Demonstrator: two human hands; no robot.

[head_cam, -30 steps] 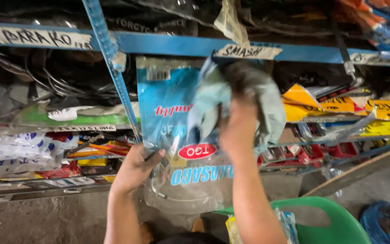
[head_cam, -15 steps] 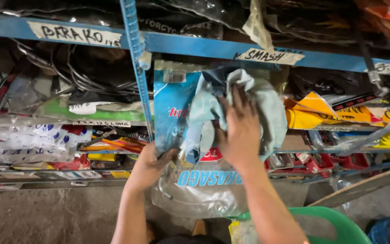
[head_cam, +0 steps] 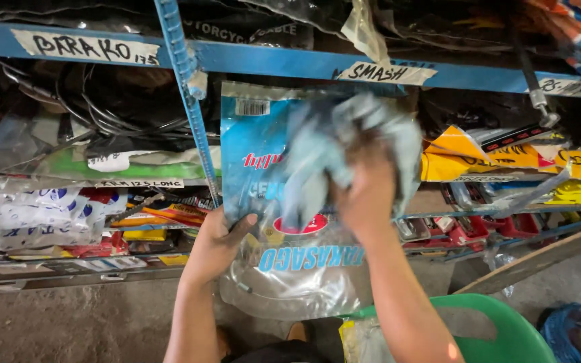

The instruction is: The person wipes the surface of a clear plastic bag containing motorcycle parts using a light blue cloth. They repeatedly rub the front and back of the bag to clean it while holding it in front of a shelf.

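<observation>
Head view: a clear plastic packet [head_cam: 284, 222] with a blue printed panel is held upright in front of a blue metal shelf rack [head_cam: 263, 64], its long axis running top to bottom, upper edge just under the shelf rail. The left hand [head_cam: 218, 243] is closed on the packet's left edge at mid-height, thumb laid across the front face and fingers hidden behind; the packet thus lies to the right of this hand and extends both above and below it. The right hand [head_cam: 366, 195] is closed on a pale blue-grey cloth [head_cam: 331, 151], which is pressed against the packet's front face; the cloth is blurred, so its exact outline cannot be told. The cloth lies above and to the left of the right hand, between the two hands and nearer the right one. The packet's lower, transparent part hangs free below both hands. A green plastic chair [head_cam: 506, 329] is seen below and to the right of the right forearm. Bagged cables [head_cam: 102, 114] are seen on the shelf to the left of the left hand.
</observation>
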